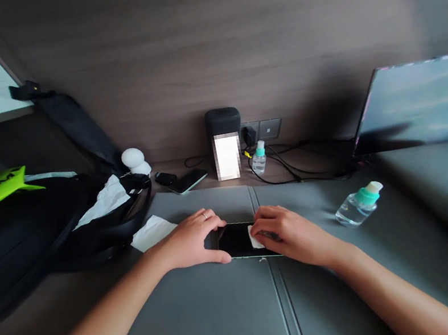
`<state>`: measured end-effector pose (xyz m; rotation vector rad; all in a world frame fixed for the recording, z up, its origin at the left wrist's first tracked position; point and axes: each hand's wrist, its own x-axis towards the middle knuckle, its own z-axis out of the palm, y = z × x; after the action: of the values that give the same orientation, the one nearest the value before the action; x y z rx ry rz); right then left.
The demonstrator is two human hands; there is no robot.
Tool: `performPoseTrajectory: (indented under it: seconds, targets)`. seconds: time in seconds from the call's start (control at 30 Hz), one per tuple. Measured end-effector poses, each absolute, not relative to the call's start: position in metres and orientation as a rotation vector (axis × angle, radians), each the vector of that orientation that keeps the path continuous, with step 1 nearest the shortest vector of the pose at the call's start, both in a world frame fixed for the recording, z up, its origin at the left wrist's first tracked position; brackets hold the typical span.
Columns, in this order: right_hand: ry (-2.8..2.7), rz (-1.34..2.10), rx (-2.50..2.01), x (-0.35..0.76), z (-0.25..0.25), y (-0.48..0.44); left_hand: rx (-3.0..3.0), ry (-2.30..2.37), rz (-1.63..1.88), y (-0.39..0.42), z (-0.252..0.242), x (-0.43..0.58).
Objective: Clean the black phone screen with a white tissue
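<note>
A black-screened smartphone (235, 242) lies face up on the grey desk mat (205, 303). My left hand (193, 241), with a ring on one finger, grips its left end between thumb and fingers along the two long edges. In my right hand (294, 233) a small folded white wipe (255, 238) is pinched and pressed against the screen. The right end of the phone is partly hidden under that hand. To the right, a clear spray bottle with a green collar (355, 209) lies on its side. Beside my left wrist rests a white tissue (153, 232).
A black bag (44, 228) fills the left side. Along the back stand a black speaker (223, 118), a second small spray bottle (259, 160) and cables (289, 170). Another phone (189, 181) lies near a white round device (134, 160). A monitor (421, 104) is at right.
</note>
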<state>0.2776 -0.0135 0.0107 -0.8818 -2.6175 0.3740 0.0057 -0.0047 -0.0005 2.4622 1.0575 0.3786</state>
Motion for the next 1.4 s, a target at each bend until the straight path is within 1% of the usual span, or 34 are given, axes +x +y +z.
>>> performPoseTrajectory:
  seconds: [0.43,0.6,1.4]
  targets:
    - [-2.621,0.369,-0.94,0.277,0.0111,-0.0141,2.467,1.07,0.352,-0.0052,0.0006,0.006]
    - [-2.634,0.38,-0.889,0.2757,0.0115,-0.0159,2.472,1.069,0.362,-0.0053,0.0014,0.0064]
    - [-2.633,0.412,-0.919,0.2754,0.0094,-0.0177,2.482,1.058,0.359,-0.0048,-0.0003,0.0055]
